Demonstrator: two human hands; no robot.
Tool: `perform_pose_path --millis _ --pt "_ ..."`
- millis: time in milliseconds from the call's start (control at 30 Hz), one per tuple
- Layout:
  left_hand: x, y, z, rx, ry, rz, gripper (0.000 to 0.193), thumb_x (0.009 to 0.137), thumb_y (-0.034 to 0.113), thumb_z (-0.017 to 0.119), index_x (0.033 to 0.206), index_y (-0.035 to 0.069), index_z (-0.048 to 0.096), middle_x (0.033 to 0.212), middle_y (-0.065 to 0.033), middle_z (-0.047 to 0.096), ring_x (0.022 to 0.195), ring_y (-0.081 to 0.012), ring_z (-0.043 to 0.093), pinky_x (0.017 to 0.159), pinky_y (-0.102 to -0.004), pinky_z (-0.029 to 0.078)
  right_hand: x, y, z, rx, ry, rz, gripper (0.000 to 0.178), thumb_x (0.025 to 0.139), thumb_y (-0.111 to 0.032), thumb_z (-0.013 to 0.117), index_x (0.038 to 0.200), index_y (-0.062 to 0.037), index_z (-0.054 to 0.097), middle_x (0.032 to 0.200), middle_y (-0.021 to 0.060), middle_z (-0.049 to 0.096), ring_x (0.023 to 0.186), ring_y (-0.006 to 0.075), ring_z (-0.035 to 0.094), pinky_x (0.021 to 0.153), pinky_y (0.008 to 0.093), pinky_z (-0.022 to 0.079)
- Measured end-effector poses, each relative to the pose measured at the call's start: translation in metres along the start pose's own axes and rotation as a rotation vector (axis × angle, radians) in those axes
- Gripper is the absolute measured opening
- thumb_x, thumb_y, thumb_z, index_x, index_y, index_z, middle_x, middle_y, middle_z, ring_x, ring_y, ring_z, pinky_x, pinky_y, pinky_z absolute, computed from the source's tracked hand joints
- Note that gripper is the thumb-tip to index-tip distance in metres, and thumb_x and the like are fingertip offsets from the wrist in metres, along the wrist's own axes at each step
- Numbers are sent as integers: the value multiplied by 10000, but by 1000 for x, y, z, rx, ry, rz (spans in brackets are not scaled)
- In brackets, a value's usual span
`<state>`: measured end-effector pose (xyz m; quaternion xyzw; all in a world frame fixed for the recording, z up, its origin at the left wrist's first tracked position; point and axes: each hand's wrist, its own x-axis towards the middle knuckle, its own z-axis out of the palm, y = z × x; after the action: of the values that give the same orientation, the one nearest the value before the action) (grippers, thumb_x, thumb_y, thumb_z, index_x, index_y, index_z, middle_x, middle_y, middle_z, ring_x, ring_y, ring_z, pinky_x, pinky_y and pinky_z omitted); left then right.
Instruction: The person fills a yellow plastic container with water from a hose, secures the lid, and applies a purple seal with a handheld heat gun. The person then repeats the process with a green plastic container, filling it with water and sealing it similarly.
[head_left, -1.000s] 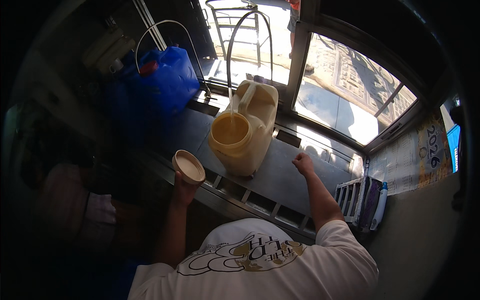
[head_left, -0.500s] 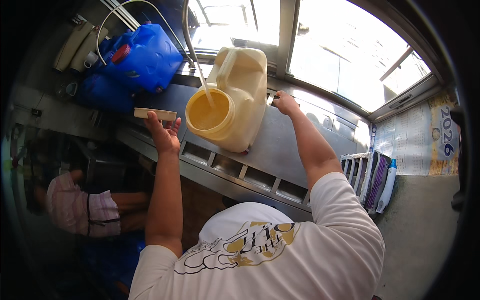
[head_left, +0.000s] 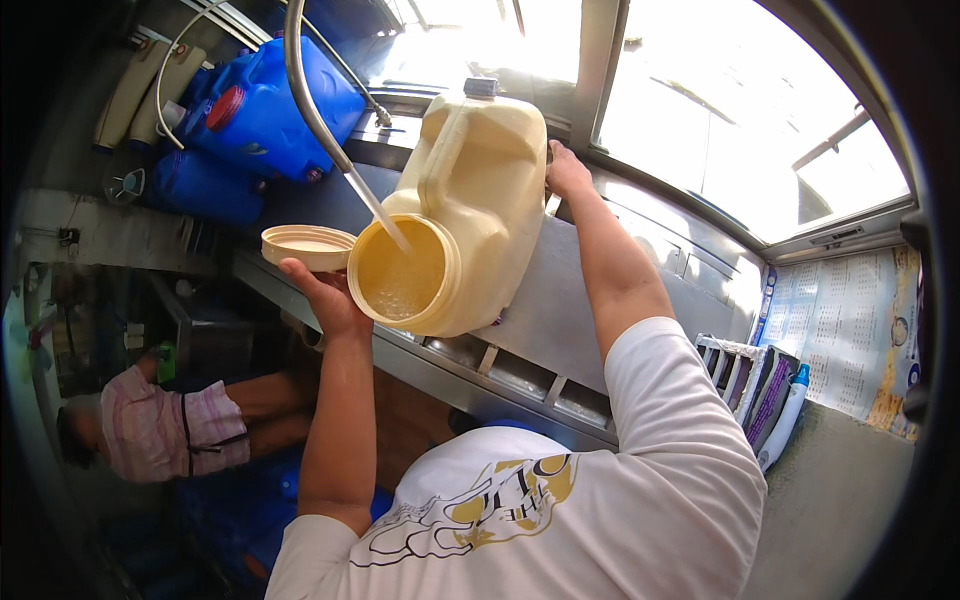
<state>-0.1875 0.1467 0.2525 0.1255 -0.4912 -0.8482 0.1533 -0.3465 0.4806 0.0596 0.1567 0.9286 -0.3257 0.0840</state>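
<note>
My left hand (head_left: 335,300) holds a round cream screw lid (head_left: 305,246), its inner side turned up, right beside the jug's mouth; some fingers are hidden behind the rim. The large cream plastic jug (head_left: 480,210) lies tilted on the metal counter, its wide mouth facing me. From a curved metal spout (head_left: 318,115) a stream of water runs into that mouth, and bubbles show inside. At the jug's far right side, my right hand (head_left: 568,172) has bent fingers, their tips partly hidden by the jug; what they grip cannot be made out.
Blue plastic containers (head_left: 275,105), one with a red cap, stand at the back left beside beige cylinders (head_left: 130,95). Slots line the front of the counter (head_left: 570,290). A white rack (head_left: 730,370) stands by the wall at right. A person in a pink top (head_left: 150,420) is at lower left.
My left hand and the lid have come up against the jug's mouth, the lid now tilted to show its inside. The jug sits nearer to me, and my right hand is closer to its side.
</note>
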Motion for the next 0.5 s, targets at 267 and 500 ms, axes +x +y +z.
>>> perform_pose_path --millis 267,500 --pt "0 2 -1 57 -43 -33 929 835 788 476 1450 105 338 1365 -102 467 1248 -241 494 1067 -396 438 29 -6 11 139 68 8 569 882 -201 520 1441 -143 435 1320 182 595 1212 334 576 1016 442 456" --pt "-1 3 3 75 -6 -47 931 843 785 467 1461 102 328 1372 -105 465 1259 -246 485 1079 -397 419 56 -1 23 191 193 -177 558 891 -284 568 1419 -130 472 1329 188 585 1211 329 577 1038 426 442"
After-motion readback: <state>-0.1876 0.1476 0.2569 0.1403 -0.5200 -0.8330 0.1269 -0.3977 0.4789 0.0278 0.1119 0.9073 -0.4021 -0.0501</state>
